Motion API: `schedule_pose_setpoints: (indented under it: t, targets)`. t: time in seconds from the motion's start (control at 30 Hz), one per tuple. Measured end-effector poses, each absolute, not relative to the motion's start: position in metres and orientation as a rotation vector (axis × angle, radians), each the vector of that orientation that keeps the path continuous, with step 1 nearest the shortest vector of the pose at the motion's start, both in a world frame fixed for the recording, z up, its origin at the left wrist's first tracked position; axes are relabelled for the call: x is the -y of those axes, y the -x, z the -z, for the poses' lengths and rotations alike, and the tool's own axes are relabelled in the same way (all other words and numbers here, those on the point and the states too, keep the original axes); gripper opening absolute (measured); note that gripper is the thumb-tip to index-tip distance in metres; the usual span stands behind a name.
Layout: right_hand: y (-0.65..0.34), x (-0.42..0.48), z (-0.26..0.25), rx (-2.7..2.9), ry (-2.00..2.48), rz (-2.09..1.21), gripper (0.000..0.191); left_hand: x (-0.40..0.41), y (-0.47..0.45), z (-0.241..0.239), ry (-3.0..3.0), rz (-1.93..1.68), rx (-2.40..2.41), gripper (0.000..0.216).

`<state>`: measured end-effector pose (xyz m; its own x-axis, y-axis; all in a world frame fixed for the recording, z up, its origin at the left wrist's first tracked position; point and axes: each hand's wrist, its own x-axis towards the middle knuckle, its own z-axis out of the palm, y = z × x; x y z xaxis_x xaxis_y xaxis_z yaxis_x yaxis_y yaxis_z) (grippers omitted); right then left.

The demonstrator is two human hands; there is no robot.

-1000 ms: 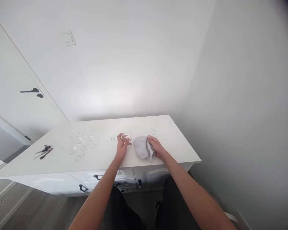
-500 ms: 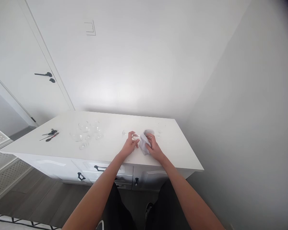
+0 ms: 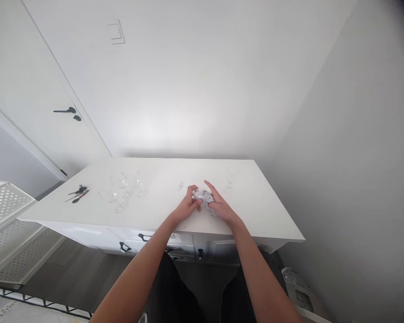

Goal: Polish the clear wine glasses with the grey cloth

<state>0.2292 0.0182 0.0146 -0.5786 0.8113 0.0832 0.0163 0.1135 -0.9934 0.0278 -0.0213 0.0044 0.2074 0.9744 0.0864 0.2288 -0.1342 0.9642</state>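
Note:
My left hand (image 3: 185, 208) is closed round a clear stemmed glass (image 3: 182, 186) that lies on its side in the air over the white cabinet top. The foot of the glass points left, its bowl towards my right hand. My right hand (image 3: 222, 209) grips a pale grey cloth (image 3: 204, 196) at the mouth of the bowl; part of the cloth seems to be inside the glass, with its thumb side resting over it. My right forefinger sticks out upward. Fingers hide much of the bowl and stem.
Several clear stemmed glasses (image 3: 118, 181) stand on the left of the cabinet top (image 3: 168, 172). Another stemmed glass (image 3: 232, 176) is at the right. Dark-handled small utensils (image 3: 80, 193) lie near the left end. A white perforated rack (image 3: 10, 206) stands beside the cabinet.
The cloth has gone from a loose bunch beside the glass to a compact wad at its bowl. Both hands have come closer together, and the view has shifted slightly.

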Motion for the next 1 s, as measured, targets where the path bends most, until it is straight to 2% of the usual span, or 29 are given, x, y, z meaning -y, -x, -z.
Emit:
schedule_pose_setpoints:
  t: [0.17,0.3,0.4,0.6,0.83,1.0]
  targets:
    - [-0.233,-0.014,-0.016,1.392,0.872,-1.639,0.080,0.018,-0.027,-0.009,-1.517,-0.989,-1.181,0.057]
    - [-0.226,-0.004,-0.014,1.530,0.766,-1.461,0.086,0.016,-0.027,-0.008,-1.517,-1.031,-1.185,0.055]
    - [-0.220,-0.003,-0.009,1.597,0.759,-1.378,0.082,0.016,-0.025,-0.005,-1.556,-1.003,-1.193,0.051]
    - [-0.235,-0.008,-0.009,1.392,0.807,-1.524,0.071,0.017,-0.024,-0.007,-1.588,-1.013,-1.210,0.044]
    - [-0.236,0.002,-0.005,1.567,0.705,-1.509,0.080,0.019,-0.027,-0.012,-1.651,-0.934,-1.225,0.040]
    - [-0.245,-0.004,-0.007,1.482,0.734,-1.570,0.072,0.017,-0.026,-0.012,-1.668,-0.916,-1.264,0.040]
